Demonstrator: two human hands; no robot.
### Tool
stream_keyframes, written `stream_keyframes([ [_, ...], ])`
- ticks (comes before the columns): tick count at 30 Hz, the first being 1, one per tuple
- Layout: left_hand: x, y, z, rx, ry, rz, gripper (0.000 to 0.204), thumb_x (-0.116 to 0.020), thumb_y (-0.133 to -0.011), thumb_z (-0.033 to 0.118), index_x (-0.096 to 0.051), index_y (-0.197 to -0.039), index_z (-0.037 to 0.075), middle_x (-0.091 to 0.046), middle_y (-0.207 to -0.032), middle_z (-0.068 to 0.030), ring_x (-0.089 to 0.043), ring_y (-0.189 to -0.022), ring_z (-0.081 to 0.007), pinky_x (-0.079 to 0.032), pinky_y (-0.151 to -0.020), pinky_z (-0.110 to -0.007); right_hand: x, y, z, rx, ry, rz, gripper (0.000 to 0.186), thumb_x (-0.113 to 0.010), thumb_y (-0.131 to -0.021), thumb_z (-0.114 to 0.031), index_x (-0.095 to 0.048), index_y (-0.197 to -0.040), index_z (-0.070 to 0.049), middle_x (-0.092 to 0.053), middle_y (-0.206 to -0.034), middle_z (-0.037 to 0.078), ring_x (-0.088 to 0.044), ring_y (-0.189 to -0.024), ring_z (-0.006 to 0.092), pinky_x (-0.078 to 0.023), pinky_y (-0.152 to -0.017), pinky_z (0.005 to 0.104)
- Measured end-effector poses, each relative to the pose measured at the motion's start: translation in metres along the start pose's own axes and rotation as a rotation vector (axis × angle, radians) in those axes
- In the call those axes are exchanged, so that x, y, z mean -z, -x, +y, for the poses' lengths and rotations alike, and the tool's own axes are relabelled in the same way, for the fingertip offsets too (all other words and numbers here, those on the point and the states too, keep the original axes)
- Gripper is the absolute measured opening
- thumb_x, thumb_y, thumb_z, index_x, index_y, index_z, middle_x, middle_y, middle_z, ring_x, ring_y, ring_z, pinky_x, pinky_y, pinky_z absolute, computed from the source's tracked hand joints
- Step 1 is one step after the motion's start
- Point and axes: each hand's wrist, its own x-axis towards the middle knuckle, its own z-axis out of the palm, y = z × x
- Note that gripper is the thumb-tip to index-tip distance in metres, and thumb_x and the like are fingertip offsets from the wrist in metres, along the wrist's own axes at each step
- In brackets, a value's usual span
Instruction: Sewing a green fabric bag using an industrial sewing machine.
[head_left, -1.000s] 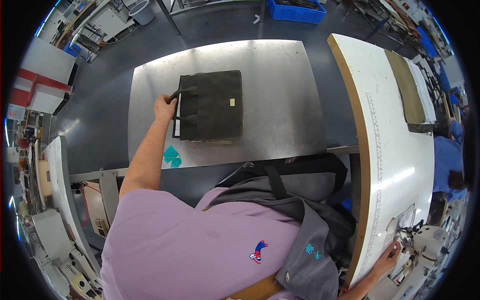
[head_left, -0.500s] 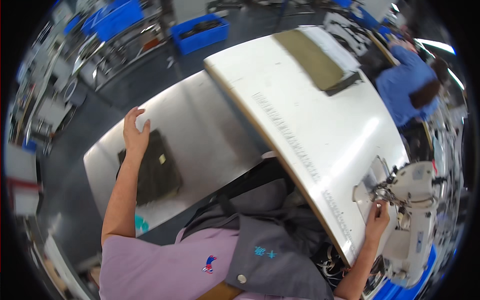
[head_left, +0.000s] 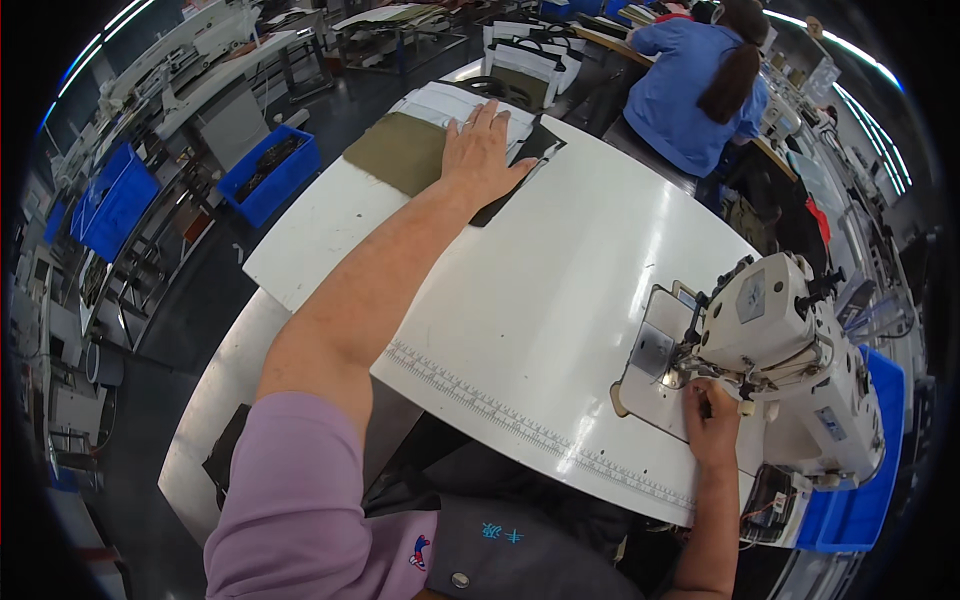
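My left hand [head_left: 480,155] reaches to the far edge of the white sewing table [head_left: 520,320]. Its fingers are spread over an olive fabric piece [head_left: 400,150] and a white fabric piece [head_left: 435,103] beside it. Under and next to the palm shows a dark fabric piece [head_left: 490,213], partly hidden by the hand. At the right, my right hand [head_left: 712,415] is curled closed by the needle area of a white sewing machine [head_left: 770,310]. Whatever its fingers hold, if anything, is hidden.
A printed ruler scale [head_left: 520,425] runs along the table's near edge. Lower left, a metal side table [head_left: 200,400] bears a dark fabric piece [head_left: 225,450]. Blue bins [head_left: 270,190] stand on the floor at left. Beyond the table sits a person in blue [head_left: 680,95].
The view has swung to the right. My left hand has moved from above the metal side table to the fabric at the far edge. My right hand stays by the machine.
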Motion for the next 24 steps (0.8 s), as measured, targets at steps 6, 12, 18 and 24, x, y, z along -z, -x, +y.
stream_keyframes([
  [6, -0.060, -0.024, -0.006, 0.147, -0.113, -0.023, 0.052, -0.046, -0.107, 0.033, -0.052, -0.143, -0.004, -0.053, -0.147, -0.0246, -0.050, -0.139, -0.0398, -0.039, -0.113, -0.060, 0.001, 0.004, 0.006, 0.054, 0.044, 0.076, 0.006, -0.068, -0.094, -0.004, -0.067, -0.100, -0.004, -0.060, -0.073, 0.007, -0.055, -0.061, 0.0158, -0.044, -0.058, 0.0294],
  [12, 0.031, -0.068, -0.063, 0.265, -0.264, 0.025, 0.052, -0.038, -0.110, 0.034, -0.075, -0.097, -0.001, -0.074, -0.100, -0.0240, -0.071, -0.097, -0.0452, -0.056, -0.089, -0.052, 0.001, 0.001, 0.012, 0.207, 0.097, 0.064, 0.012, -0.072, -0.090, -0.009, -0.069, -0.101, -0.010, -0.069, -0.074, 0.011, -0.069, -0.063, 0.0288, -0.051, -0.057, 0.0371],
  [18, 0.108, -0.063, -0.132, 0.307, 0.139, 0.048, 0.053, -0.041, -0.109, 0.048, -0.077, -0.110, 0.009, -0.078, -0.102, -0.0147, -0.074, -0.104, -0.0294, -0.055, -0.091, -0.043, 0.002, -0.004, 0.006, 0.239, 0.032, 0.086, 0.012, -0.074, -0.088, -0.013, -0.071, -0.100, -0.012, -0.068, -0.072, 0.010, -0.069, -0.063, 0.0299, -0.053, -0.058, 0.0390],
  [24, 0.062, -0.021, -0.001, 0.186, -0.092, -0.182, 0.101, -0.065, -0.083, 0.077, -0.052, -0.145, -0.003, -0.060, -0.140, -0.0264, -0.057, -0.132, -0.0379, -0.045, -0.112, -0.044, 0.007, 0.002, 0.010, 0.253, 0.114, 0.085, 0.010, -0.074, -0.089, -0.012, -0.071, -0.099, -0.011, -0.071, -0.074, 0.012, -0.069, -0.064, 0.0323, -0.054, -0.059, 0.0404],
])
